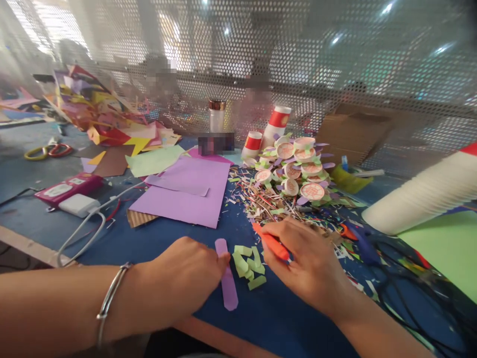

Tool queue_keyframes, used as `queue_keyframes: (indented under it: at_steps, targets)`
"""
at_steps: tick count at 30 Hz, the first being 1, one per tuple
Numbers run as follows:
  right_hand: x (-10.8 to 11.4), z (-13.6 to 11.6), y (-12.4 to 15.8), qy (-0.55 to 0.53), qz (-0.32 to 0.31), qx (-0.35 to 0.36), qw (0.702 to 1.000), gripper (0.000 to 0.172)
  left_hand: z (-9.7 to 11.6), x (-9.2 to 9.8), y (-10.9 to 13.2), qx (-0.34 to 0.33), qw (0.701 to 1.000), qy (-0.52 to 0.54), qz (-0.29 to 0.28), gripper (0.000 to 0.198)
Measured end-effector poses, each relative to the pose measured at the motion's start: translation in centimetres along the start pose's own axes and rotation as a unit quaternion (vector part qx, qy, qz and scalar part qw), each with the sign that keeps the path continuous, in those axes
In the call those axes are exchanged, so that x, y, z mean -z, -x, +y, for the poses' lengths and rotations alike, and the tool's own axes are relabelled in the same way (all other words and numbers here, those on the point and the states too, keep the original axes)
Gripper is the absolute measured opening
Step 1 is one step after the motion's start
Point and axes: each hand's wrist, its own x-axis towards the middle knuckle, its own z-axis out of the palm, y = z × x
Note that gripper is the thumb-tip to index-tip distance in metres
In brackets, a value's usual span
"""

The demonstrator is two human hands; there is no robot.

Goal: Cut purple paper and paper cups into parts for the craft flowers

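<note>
My left hand (186, 278), a silver bangle at its wrist, is closed with the fingers curled. Its thumb lies against a purple paper strip (230, 293) with rounded ends, low at the table. In my right hand (309, 268) an orange pen-like tool (276, 246) is gripped, its tapered tip pointing up and left; its exact kind is unclear. Between the hands lies a small pile of light green paper strips (244, 266). Beyond the right hand rises a heap of small cup-bottom pieces (312, 191) with purple and green paper tabs.
Purple paper sheets (186, 209) lie ahead, with scissors (48, 149), a magenta box (69, 189) and a white cable at left. Paper scraps (268, 204) cover the middle. Stacked paper cups (428, 189) and dark cables (402, 283) stand or lie right. A perforated metal screen (298, 64) closes the back.
</note>
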Motion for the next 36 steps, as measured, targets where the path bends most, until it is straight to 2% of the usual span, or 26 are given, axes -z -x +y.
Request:
queue_keyframes:
  at_steps: [2,5,7,8,10,11,13,14,18,21,23,27,31,34,36]
  targets:
    - [0.0,-0.8,-0.1,-0.053,0.021,-0.062,0.996,0.018,0.8,-0.2,0.0,-0.021,0.997,-0.073,-0.011,0.036]
    - [-0.1,-1.8,-0.4,-0.092,0.017,-0.119,0.989,0.014,1.5,-0.7,0.0,-0.049,0.994,-0.097,-0.028,0.027]
    - [-0.3,-2.2,-0.6,-0.107,0.015,-0.132,0.985,0.012,1.5,-1.2,0.3,-0.058,0.993,-0.097,-0.016,0.023]
    - [-0.5,-2.3,-0.6,-0.113,0.015,-0.132,0.985,0.011,1.4,-1.4,0.4,-0.057,0.993,-0.1,0.008,0.025]
    - [-1.0,-2.2,-0.6,-0.123,0.014,-0.125,0.984,0.01,1.0,-1.8,0.8,-0.051,0.992,-0.104,0.057,0.032]
    - [-1.3,-2.2,-0.6,-0.128,0.009,-0.115,0.985,0.011,0.8,-1.8,0.9,-0.052,0.992,-0.094,0.063,0.035]
    - [-1.7,-2.1,-0.6,-0.143,-0.017,-0.09,0.986,0.017,0.5,-1.6,1.1,-0.059,0.995,-0.065,0.04,0.051]
    - [-1.8,-2.1,-0.6,-0.154,-0.034,-0.075,0.985,0.021,0.4,-1.4,1.1,-0.06,0.997,-0.051,0.026,0.052]
    - [-2.0,-2.1,-0.4,-0.206,-0.085,-0.035,0.974,0.036,0.2,-0.7,0.9,-0.037,0.999,-0.035,-0.002,0.033]
    - [-2.0,-1.9,-0.1,-0.205,-0.119,-0.028,0.971,0.038,0.1,-0.8,0.9,-0.037,0.999,-0.028,0.012,0.03]
    - [-1.9,-1.7,0.0,-0.2,-0.133,-0.019,0.97,0.038,0.0,-1.0,0.9,-0.052,0.998,-0.02,0.031,0.036]
    - [-1.5,-1.5,0.2,-0.191,-0.129,-0.009,0.973,0.038,-0.4,-0.9,1.2,-0.068,0.997,-0.026,0.034,0.043]
    - [-1.0,-1.7,0.1,-0.171,-0.117,0.015,0.978,0.034,-0.8,-0.4,1.6,-0.07,0.997,-0.034,0.01,0.034]
    - [-0.7,-2.0,-0.3,-0.155,-0.125,0.028,0.979,0.028,-0.9,-0.5,1.6,-0.072,0.995,-0.025,0.063,0.022]
    - [-0.6,-2.1,-0.6,-0.142,-0.126,0.031,0.981,0.031,-0.9,-0.8,1.4,-0.08,0.987,-0.005,0.136,0.015]
